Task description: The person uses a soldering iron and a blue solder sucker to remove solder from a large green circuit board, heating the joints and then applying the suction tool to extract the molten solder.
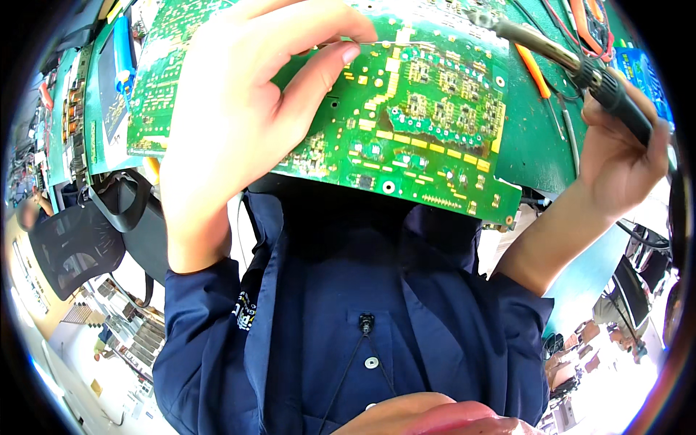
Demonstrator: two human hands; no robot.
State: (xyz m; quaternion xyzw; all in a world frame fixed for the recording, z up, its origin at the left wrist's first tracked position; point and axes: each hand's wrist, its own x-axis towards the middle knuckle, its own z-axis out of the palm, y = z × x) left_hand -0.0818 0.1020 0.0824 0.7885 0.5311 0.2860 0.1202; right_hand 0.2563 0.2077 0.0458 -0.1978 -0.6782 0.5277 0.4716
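A large green circuit board [435, 174] lies across the near edge of the bench, with rows of small chips on its right part. My left hand [254, 109] is over the board's left half, thumb and index finger pinched on a thin solder wire [399, 43] that stretches rightward over gold pads. My right hand [620, 152] grips a soldering iron [609, 94] with a black handle, raised at the upper right; its tip end points up-left over the board's far right part.
The green mat [536, 159] carries an orange-handled tool [533, 69], red and black leads, an orange meter [587, 25] and a blue item [641, 65]. A blue tool [123, 54] lies at the left. Black chairs [72, 239] and other people [105, 341] are in the background.
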